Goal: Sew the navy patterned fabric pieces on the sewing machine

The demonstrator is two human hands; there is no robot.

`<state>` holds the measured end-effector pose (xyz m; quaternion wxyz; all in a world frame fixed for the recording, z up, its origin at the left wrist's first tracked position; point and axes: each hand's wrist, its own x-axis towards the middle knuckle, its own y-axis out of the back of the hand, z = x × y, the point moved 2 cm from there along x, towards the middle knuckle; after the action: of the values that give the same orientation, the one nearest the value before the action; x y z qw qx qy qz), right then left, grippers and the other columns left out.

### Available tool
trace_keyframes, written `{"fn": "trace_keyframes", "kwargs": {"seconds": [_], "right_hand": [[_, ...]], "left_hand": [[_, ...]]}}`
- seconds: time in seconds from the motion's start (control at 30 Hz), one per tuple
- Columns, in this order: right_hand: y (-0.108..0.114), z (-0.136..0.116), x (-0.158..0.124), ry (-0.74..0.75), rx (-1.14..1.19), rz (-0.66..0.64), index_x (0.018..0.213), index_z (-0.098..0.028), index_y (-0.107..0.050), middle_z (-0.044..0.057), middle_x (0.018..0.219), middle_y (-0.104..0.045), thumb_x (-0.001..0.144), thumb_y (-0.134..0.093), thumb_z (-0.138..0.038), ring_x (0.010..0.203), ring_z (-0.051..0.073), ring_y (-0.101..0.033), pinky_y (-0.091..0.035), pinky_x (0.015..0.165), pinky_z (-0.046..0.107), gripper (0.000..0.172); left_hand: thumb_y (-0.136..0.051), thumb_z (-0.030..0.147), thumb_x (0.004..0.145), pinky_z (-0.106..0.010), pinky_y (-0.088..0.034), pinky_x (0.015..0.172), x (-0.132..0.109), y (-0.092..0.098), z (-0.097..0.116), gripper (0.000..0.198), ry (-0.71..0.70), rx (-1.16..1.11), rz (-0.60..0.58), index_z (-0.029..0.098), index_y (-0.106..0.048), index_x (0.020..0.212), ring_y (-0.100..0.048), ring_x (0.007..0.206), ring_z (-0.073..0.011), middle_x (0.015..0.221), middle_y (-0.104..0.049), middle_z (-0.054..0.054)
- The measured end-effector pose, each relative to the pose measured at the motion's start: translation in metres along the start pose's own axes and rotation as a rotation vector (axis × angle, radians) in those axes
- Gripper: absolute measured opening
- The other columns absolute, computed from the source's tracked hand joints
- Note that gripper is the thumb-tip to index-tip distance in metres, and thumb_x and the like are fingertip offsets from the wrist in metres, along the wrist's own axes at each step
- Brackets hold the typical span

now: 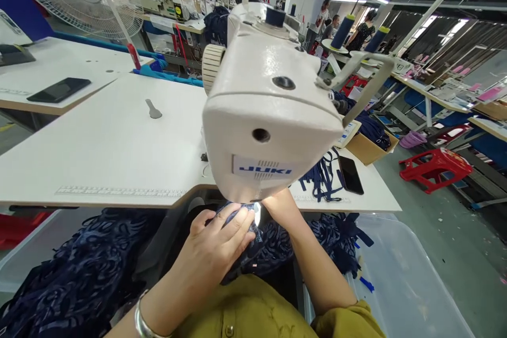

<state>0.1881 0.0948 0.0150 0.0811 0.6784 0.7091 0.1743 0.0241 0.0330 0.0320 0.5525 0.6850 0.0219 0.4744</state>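
Head view shows the navy patterned fabric (273, 238) under the front end of the sewing machine (269, 111), at the near edge of the bench (119, 142), with part of it below this edge. The left hand (219, 240) rests over it, fingers a little apart; whether the thumb pinches, I cannot tell. The right hand (282, 208) reaches beneath the machine head, its fingertips hidden, so its grip also I cannot tell. In my judgement, both hands should guide the cloth evenly, keep it flat and hold fingertips well apart from the needle area.
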Motion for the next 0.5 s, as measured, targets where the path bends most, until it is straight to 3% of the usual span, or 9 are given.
{"fn": "trace_keyframes", "kwargs": {"seconds": [0.17,0.33,0.5], "right_hand": [[-0.001,0.003,0.007,0.000,-0.027,-0.008,0.086,-0.021,-0.066,0.000,0.065,-0.064,0.075,-0.057,-0.021,0.078,0.022,-0.062,-0.052,0.077,0.036,0.014],[-0.004,-0.009,0.009,0.093,0.059,-0.004,0.091,-0.019,-0.066,0.005,0.091,-0.071,0.077,-0.055,-0.024,0.093,0.022,-0.064,-0.051,0.084,0.033,0.019],[-0.004,-0.010,0.011,0.063,0.009,0.015,0.097,-0.019,-0.065,0.007,0.096,-0.071,0.077,-0.055,-0.028,0.093,0.022,-0.065,-0.052,0.086,0.036,0.023]], "left_hand": [[-0.050,0.023,0.094,-0.036,-0.033,0.081,0.003,-0.004,0.006,0.023,0.045,0.076,0.014,0.017,-0.062,0.113,-0.063,0.100,-0.0194,0.109,-0.071,-0.002],[-0.048,0.024,0.095,-0.036,-0.033,0.080,0.003,-0.006,0.010,0.023,0.086,0.099,0.017,0.018,-0.064,0.111,-0.063,0.098,-0.0200,0.109,-0.071,-0.002],[-0.051,0.023,0.093,-0.035,-0.033,0.080,0.003,-0.006,0.012,0.023,0.092,0.108,0.009,0.019,-0.064,0.112,-0.063,0.098,-0.0195,0.110,-0.070,-0.003]]}}
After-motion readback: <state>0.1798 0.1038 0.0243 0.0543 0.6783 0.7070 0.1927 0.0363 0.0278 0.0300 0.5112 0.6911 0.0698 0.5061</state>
